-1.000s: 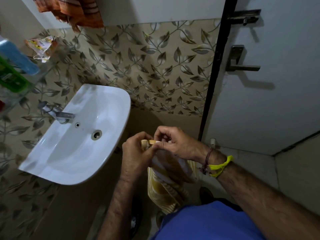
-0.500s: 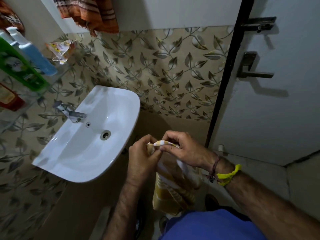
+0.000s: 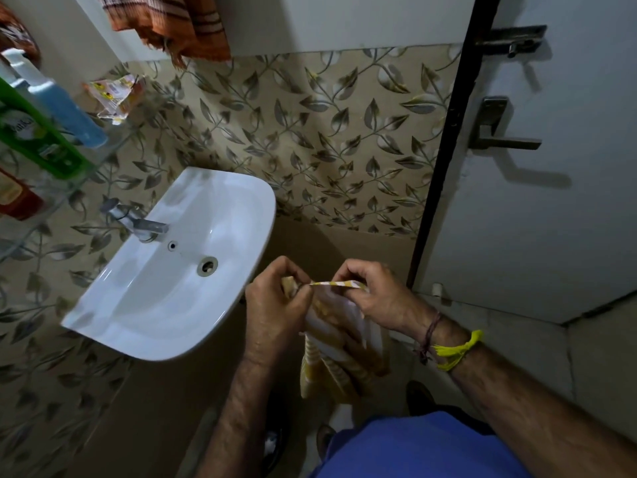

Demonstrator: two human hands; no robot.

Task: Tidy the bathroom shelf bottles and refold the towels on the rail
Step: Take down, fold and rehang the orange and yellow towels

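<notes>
Just towel point(image 3: 339, 343) edge — pinched between both hands' fingers point(image 3: 348, 270)

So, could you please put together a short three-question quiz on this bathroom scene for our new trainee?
1. True or false: both hands pinch the top edge of the yellow-and-white towel.
2. Multiple choice: the white basin lies to which side of the left hand? A) its left B) its right C) directly under it
3. Fill in: the right hand has a yellow ____ tied at its wrist.

Key
1. True; each hand pinches one end of the edge, the rest hanging below.
2. A.
3. Band, beside a darker thread.
</notes>
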